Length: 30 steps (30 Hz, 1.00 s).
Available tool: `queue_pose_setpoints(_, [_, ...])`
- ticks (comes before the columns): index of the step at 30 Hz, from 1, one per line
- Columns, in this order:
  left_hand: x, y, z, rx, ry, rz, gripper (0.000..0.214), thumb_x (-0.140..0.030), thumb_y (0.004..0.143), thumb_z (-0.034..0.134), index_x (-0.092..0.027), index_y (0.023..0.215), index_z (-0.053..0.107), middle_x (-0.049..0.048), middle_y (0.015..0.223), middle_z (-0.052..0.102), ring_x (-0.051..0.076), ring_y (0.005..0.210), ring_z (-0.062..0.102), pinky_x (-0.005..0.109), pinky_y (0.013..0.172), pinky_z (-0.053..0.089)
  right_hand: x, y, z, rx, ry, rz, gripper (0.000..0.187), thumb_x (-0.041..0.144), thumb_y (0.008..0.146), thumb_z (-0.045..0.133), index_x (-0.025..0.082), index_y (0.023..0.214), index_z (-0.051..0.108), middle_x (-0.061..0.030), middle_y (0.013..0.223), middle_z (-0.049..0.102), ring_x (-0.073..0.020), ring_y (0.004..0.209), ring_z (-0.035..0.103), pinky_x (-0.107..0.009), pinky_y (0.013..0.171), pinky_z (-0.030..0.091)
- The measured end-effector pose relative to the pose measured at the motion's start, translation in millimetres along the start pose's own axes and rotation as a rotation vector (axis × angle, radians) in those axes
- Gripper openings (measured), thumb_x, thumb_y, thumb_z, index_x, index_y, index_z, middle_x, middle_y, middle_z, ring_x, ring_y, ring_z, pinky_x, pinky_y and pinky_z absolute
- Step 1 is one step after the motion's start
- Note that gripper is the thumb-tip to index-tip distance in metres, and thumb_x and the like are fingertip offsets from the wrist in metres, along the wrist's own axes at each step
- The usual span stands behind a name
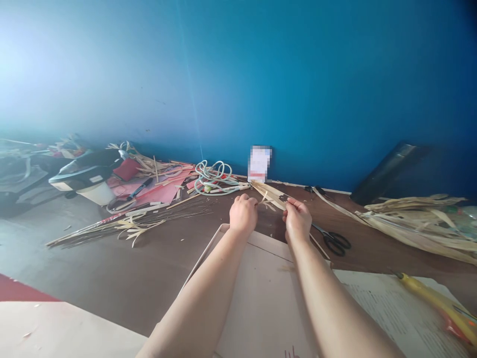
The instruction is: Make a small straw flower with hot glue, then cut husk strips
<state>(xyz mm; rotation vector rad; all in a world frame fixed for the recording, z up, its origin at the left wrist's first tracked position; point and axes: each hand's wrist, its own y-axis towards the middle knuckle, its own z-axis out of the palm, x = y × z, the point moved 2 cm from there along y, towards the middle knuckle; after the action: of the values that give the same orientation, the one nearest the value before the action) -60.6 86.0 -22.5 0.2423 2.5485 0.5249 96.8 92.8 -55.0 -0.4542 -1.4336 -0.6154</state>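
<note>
Over a white cardboard box lid (257, 293) both my arms reach forward. My right hand (298, 219) is closed, pinching the near end of a flat, pale dried leaf strip (271, 195) between thumb and fingers. The strip stretches away towards the wall. My left hand (243, 215) is closed with its knuckles up, just left of the strip. Its fingertips are mostly hidden, and thin curled slivers show beside them; what it grips cannot be made out. Black-handled scissors (336, 243) lie right of my right hand.
Coiled pale cord (214, 176) and a phone-like screen (260, 164) stand by the blue wall. Dried leaves (421, 223) lie right, near a black tube (387, 171). A yellow glue gun (436, 301) rests on printed paper (376, 303). Thin stems (149, 223) and clutter lie left.
</note>
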Motion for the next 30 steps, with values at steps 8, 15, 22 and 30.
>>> queue_pose_setpoints(8, [12,11,-11.5,-0.180,-0.596,-0.425,0.020,-0.034,0.078,0.058,-0.020,0.084,0.071,0.0014,0.075,0.065,0.012,0.063,0.055,0.023,0.062,0.042,-5,1,4,0.021,-0.051,-0.073,0.030,0.032,0.072,0.060,0.018,0.098,0.065,-0.0022,0.079,0.065,-0.0124,0.052,0.055,-0.025,0.048,0.044])
queue_pose_setpoints(15, [13,26,-34.2,-0.304,-0.883,-0.561,0.032,-0.040,0.068,0.064,-0.016,0.088,0.071,0.0006,0.066,0.063,0.009,0.055,0.052,0.020,0.054,0.040,5,-5,3,0.052,-0.095,-0.079,0.036,0.048,0.071,0.064,0.018,0.090,0.067,-0.0030,0.074,0.065,-0.0141,0.051,0.055,-0.026,0.047,0.043])
queue_pose_setpoints(22, [65,34,-77.4,-0.346,-0.523,-0.615,0.040,-0.047,0.070,0.059,-0.019,0.097,0.072,0.0008,0.071,0.067,0.010,0.057,0.054,0.020,0.055,0.042,17,-14,2,0.106,-0.147,-0.059,0.032,0.047,0.065,0.071,0.016,0.073,0.069,-0.0010,0.055,0.061,-0.0144,0.046,0.050,-0.026,0.043,0.037])
queue_pose_setpoints(30, [167,15,-117.0,-0.291,-0.214,-0.833,0.030,-0.037,0.063,0.065,-0.018,0.086,0.073,0.0037,0.071,0.068,0.019,0.066,0.061,0.026,0.058,0.044,20,-18,4,0.215,-0.210,-0.138,0.031,0.046,0.069,0.065,0.016,0.071,0.071,-0.0004,0.049,0.060,-0.0139,0.044,0.048,-0.026,0.047,0.036])
